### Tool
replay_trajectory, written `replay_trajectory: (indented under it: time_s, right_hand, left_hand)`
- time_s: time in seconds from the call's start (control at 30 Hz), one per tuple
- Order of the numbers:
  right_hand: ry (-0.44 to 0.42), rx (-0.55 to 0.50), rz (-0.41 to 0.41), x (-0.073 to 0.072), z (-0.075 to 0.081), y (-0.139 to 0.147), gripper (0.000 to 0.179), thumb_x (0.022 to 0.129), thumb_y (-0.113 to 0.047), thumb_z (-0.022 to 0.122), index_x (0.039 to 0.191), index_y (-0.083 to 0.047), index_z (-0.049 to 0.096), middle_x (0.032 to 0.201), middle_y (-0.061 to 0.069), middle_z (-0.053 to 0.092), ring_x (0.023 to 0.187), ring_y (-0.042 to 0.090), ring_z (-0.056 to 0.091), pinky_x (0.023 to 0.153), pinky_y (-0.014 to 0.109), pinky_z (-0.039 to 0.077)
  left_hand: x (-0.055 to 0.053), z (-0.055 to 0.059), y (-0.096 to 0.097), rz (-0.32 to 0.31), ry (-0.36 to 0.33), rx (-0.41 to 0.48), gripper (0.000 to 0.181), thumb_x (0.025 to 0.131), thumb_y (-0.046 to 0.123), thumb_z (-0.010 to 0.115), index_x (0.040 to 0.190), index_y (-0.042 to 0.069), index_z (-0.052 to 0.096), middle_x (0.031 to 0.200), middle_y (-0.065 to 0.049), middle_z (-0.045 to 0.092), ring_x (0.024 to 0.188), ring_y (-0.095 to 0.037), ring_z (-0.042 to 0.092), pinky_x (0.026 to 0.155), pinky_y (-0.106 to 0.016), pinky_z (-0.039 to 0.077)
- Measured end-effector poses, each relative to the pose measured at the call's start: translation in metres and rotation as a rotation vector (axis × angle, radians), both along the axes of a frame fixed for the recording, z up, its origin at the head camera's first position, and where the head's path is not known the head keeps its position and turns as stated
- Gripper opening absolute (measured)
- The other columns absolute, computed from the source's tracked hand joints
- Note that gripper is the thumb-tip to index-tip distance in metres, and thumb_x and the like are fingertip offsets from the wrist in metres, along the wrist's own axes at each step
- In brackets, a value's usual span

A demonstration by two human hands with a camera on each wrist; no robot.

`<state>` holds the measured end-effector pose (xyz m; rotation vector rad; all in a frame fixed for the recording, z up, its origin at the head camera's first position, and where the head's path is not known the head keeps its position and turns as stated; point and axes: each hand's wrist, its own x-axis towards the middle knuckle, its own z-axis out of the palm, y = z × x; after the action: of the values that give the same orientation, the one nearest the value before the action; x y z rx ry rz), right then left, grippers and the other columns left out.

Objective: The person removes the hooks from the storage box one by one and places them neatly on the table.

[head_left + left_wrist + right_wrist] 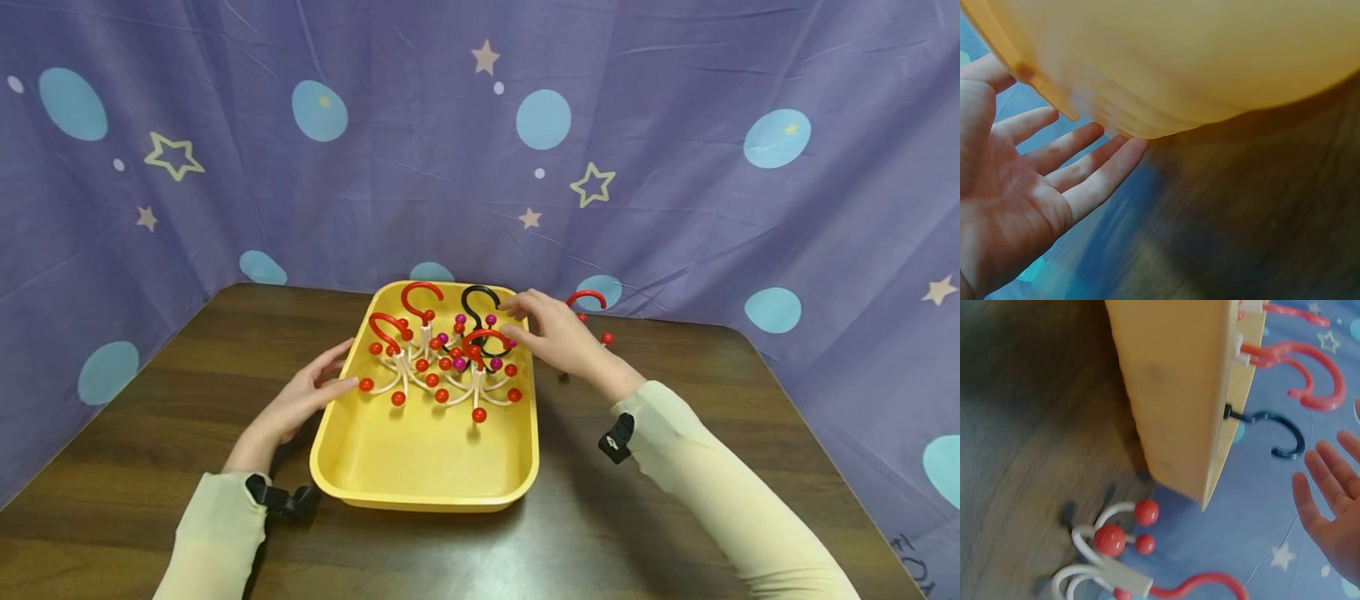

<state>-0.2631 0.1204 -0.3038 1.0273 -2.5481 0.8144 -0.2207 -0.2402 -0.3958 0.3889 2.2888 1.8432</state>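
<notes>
In the head view, my left hand (303, 402) is at the left side of a yellow tray (423, 504). Its thumb lies over the rim; the left wrist view shows the fingers (1107, 178) fairly straight and spread against the outer wall. My right hand (561, 337) hovers by the tray's right rim, fingers apart and holding nothing, near a black hook hanger (480, 292) with magenta balls. Three white hook hangers with red hooks and red ball tips stand in the tray: front left (401, 358), front right (478, 383) and back (426, 333).
Another white and red hook hanger (1116, 572) stands on the wooden table (660, 467), right of the tray and partly hidden by my right hand in the head view. A purple curtain (420, 167) with stars and blue dots hangs behind the table.
</notes>
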Motion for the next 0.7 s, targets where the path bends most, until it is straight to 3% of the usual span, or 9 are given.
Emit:
replay_trajectory:
  time_s: [0.23, 0.4, 0.7]
  right_hand:
    - [-0.053, 0.022, 0.053, 0.006, -0.006, -0.015, 0.034, 0.080, -0.040, 0.055, 0.105, -0.017, 0.055, 0.097, -0.006, 0.055, 0.085, 0.008, 0.051, 0.072, 0.029, 0.045]
    - [-0.036, 0.068, 0.059, 0.007, -0.012, -0.023, 0.037, 0.079, -0.040, 0.055, 0.106, -0.015, 0.055, 0.100, -0.006, 0.055, 0.091, 0.008, 0.051, 0.079, 0.026, 0.041]
    - [0.012, 0.038, 0.070, 0.008, -0.020, -0.035, 0.025, 0.081, -0.030, 0.057, 0.099, -0.014, 0.057, 0.093, -0.003, 0.055, 0.081, 0.011, 0.052, 0.071, 0.024, 0.041]
  left_hand:
    - [0.000, 0.000, 0.000, -0.006, 0.002, 0.006, 0.064, 0.085, 0.020, 0.053, 0.137, 0.019, 0.015, 0.128, -0.022, 0.032, 0.103, -0.028, 0.049, 0.072, -0.034, 0.047]
    - [0.000, 0.001, 0.001, -0.007, -0.001, 0.012, 0.065, 0.085, 0.020, 0.053, 0.137, 0.019, 0.015, 0.128, -0.023, 0.031, 0.103, -0.029, 0.048, 0.072, -0.034, 0.047]
    - [0.000, 0.000, 0.000, 0.003, -0.017, -0.004, 0.065, 0.085, 0.021, 0.053, 0.137, 0.020, 0.015, 0.128, -0.022, 0.031, 0.104, -0.031, 0.048, 0.073, -0.035, 0.047]
